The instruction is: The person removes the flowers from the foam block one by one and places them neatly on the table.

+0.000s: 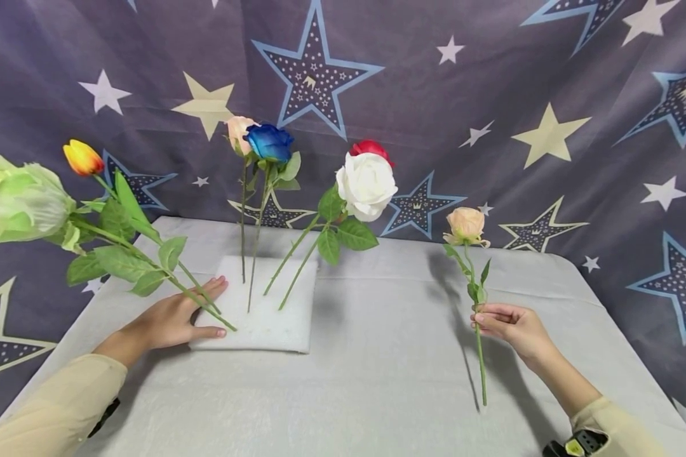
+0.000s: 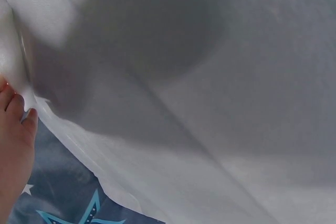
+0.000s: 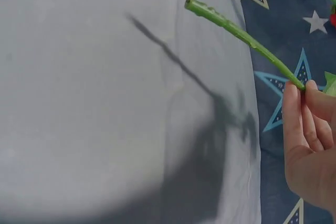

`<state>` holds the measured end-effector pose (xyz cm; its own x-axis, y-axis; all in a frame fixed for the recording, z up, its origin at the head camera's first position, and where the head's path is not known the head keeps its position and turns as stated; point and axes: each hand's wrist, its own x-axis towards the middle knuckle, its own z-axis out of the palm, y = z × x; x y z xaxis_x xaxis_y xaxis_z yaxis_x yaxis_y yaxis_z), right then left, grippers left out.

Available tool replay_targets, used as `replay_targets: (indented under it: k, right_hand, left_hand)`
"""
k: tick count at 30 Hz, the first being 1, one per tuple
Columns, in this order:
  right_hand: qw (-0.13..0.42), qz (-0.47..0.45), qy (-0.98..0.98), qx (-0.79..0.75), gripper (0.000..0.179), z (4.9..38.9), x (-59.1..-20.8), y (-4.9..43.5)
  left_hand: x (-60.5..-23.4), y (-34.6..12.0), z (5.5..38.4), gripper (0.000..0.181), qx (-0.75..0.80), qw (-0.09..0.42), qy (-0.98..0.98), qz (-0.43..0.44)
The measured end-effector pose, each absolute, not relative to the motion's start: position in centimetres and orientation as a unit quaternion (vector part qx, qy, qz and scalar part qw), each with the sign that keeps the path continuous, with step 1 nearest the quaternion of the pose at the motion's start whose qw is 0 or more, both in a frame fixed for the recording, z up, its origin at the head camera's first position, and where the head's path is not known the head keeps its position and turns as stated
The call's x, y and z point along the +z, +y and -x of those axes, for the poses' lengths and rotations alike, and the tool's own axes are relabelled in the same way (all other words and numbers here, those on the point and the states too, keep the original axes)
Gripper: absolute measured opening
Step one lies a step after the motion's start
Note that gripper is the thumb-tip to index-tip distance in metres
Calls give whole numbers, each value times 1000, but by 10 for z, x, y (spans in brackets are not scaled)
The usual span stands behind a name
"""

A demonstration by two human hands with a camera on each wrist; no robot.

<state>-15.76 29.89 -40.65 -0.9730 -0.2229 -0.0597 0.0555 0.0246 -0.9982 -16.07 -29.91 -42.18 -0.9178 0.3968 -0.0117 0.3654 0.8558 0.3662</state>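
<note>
My right hand (image 1: 517,327) pinches the stem of a peach rose (image 1: 465,225) between thumb and fingertips, upright above the right part of the table. In the right wrist view, the cut end of its green stem (image 3: 236,32) sticks out from the fingers. At the left, my left hand (image 1: 168,320) rests with spread fingers on the edge of a white foam block (image 1: 263,336). Stems stand in the foam: a pale green flower (image 1: 23,200), an orange-yellow tulip (image 1: 84,157), a second peach rose (image 1: 239,134), a blue rose (image 1: 270,142), a white rose (image 1: 368,186) and a red rose (image 1: 371,149).
A pale cloth covers the table (image 1: 377,381). Behind it hangs a dark curtain (image 1: 411,95) printed with stars. The pale green flower and tulip lean left over my left hand; the white and red roses lean right, past the foam's edge.
</note>
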Motion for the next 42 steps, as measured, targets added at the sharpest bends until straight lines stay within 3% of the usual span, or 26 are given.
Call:
replay_targets:
  k: [13, 26, 31, 42]
  right_hand:
    - [52, -32, 758, -650, 27, 162, -409, 322]
    - [35, -134, 863, -485, 7, 173, -410, 351]
    - [46, -154, 860, -484, 24, 178, -411, 357]
    - [57, -170, 906, -384, 32, 192, -413, 370]
  left_hand:
    - [-419, -301, 160, 97, 183, 34, 960, -208]
    - [-420, -299, 159, 98, 187, 37, 961, -203]
    - [-419, -299, 159, 97, 190, 39, 960, -204]
    - [-420, -300, 160, 97, 185, 38, 960, -206]
